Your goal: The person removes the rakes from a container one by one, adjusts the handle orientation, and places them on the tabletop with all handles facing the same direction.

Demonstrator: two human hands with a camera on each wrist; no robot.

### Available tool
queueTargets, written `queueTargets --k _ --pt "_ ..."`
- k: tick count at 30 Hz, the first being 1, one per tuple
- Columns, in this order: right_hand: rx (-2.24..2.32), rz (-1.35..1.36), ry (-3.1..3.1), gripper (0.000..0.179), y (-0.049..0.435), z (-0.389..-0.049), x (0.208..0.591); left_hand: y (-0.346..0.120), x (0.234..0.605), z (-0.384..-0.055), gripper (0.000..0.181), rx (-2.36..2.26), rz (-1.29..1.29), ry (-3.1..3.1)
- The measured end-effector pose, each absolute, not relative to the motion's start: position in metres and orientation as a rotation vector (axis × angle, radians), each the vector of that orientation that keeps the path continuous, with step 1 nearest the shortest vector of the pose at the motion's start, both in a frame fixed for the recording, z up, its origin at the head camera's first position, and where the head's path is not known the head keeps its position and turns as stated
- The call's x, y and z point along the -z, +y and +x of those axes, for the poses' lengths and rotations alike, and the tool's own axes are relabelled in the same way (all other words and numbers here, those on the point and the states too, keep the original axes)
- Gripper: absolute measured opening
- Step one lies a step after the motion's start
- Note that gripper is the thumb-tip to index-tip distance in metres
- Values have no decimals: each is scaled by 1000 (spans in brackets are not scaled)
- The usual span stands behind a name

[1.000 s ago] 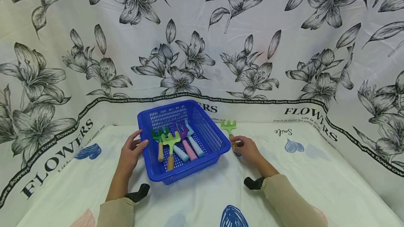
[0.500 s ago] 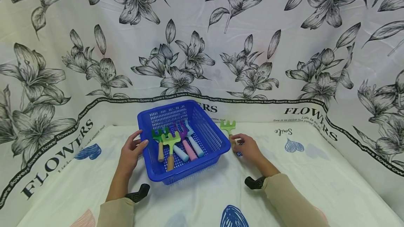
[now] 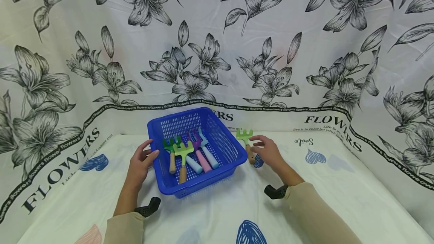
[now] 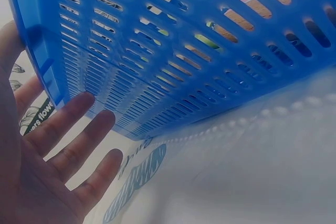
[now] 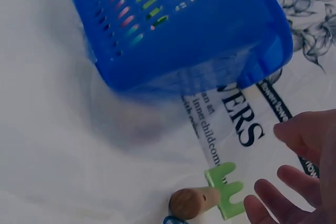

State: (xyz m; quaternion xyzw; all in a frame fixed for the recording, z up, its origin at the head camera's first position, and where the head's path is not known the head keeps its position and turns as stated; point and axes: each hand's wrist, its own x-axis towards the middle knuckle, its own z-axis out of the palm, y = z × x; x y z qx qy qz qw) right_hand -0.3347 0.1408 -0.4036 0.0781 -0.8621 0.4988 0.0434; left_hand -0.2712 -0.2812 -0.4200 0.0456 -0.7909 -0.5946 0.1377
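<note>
A blue plastic basket (image 3: 203,187) stands left of centre on the cloth with several small hand rakes in it, among them a light green rake with a wooden handle (image 3: 183,153) and a purple one with a pink handle (image 3: 202,161). My left hand (image 3: 140,161) is at the basket's left rim; in the left wrist view its fingers (image 4: 86,140) extend loosely beside the slotted wall. Right of the basket, another light green rake (image 3: 245,135) lies on the cloth, its wooden handle (image 5: 191,202) facing me. My right hand (image 3: 268,151) hovers just right of it, fingers relaxed, holding nothing.
A white cloth (image 3: 210,217) with printed hearts covers the table. Behind it rises a flower-printed curtain (image 3: 217,48). A black device is strapped on each wrist, the right one (image 3: 275,192) below its hand. Both forearms wear beige sleeves.
My right hand has let go of the light green rake's handle and drawn slightly up and right, leaving the rake on the cloth. The left hand and basket stay put.
</note>
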Motion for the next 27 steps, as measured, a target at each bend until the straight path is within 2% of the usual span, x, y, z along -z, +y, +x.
queueTargets --k 10,19,27 --pt "-1779 332 -2396 43 127 -325 376 -278 417 -272 74 1732 146 -2300" --pt "-1857 572 -2269 63 106 -316 354 -280 419 -269 73 1739 155 -2297" --pt "-1821 685 -2273 74 88 -311 344 -281 419 -269 75 1721 161 -2303"
